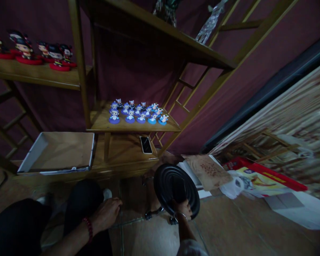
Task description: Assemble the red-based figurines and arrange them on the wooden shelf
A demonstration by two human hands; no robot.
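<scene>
My left hand (106, 215), with a dark red bead bracelet at the wrist, is over my knee. Its fingers are loosely curled together, and nothing shows in them. Over the round black stool (162, 181), my right hand (183, 209) grips the near end of a dark, flat, rectangular slab (178, 189). It is too dim to tell what kind of thing the slab is, or whether it touches the ridged seat. Several purple- and blue-based figurines (130, 116) stand in rows on the wooden shelf (101, 124) ahead.
An open shallow box (92, 151) sits at left on the low ledge, with a phone (146, 145) farther right. Red-based figurines (25, 53) occupy the upper left shelf. Right of the stool lie a brown paper bag (208, 170), a white plastic bag (232, 186) and a red-yellow box (266, 177).
</scene>
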